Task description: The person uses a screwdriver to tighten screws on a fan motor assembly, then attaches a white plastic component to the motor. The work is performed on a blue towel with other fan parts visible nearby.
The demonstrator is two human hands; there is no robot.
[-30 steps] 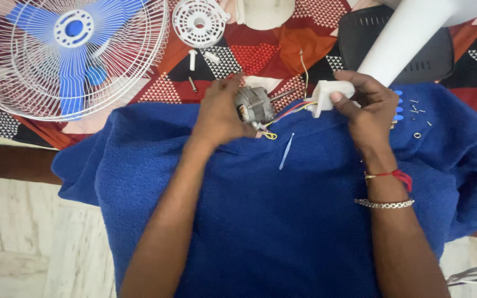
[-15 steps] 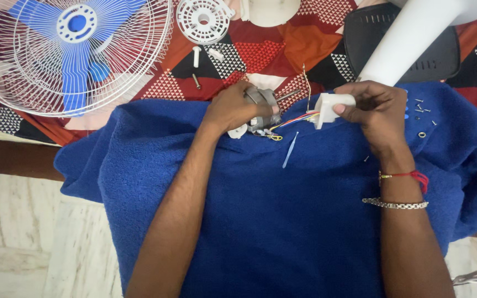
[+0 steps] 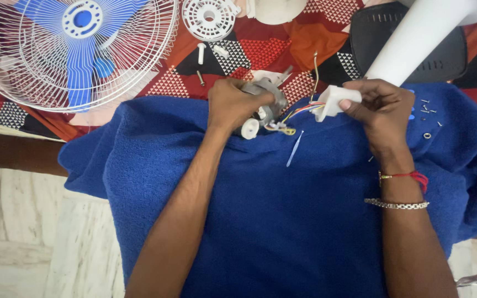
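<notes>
Currently the small grey fan motor [image 3: 267,102] sits at the far edge of the blue towel [image 3: 282,232], right where the towel meets the patterned red cloth [image 3: 260,52]. Left hand [image 3: 236,105] is wrapped over the motor's left side, fingers closed around the body, so it's gripping it. A white round cap [image 3: 249,128] on the motor's near end pokes out below the palm.

Coloured wires [image 3: 302,110] run from the motor rightward to a white plastic switch block [image 3: 332,102]. Right hand [image 3: 379,107] pinches that block between thumb and fingers, closed on it, just right of the motor. The right wrist carries a red thread band [image 3: 409,176] and a metal chain bracelet [image 3: 396,204].

Just near-side of the motor: a yellow connector end [image 3: 288,131] and a thin pale cable tie [image 3: 294,148] lying loose on the towel.

Right of the motor, past the right hand: a few small screws and a washer [image 3: 429,118] scattered on the towel. Beyond that hand a white tube [image 3: 420,36] angles up out of frame, over a black slotted cover [image 3: 409,44].

Far-left of the motor: a white wire fan guard [image 3: 133,83] with blue blades [image 3: 81,55] inside it. Straight beyond the motor: a white round slotted plate [image 3: 210,17], and a white peg [image 3: 200,52] plus a dark screw [image 3: 200,77] on the red cloth.

Pale marble floor [image 3: 34,237] shows left of the towel.
</notes>
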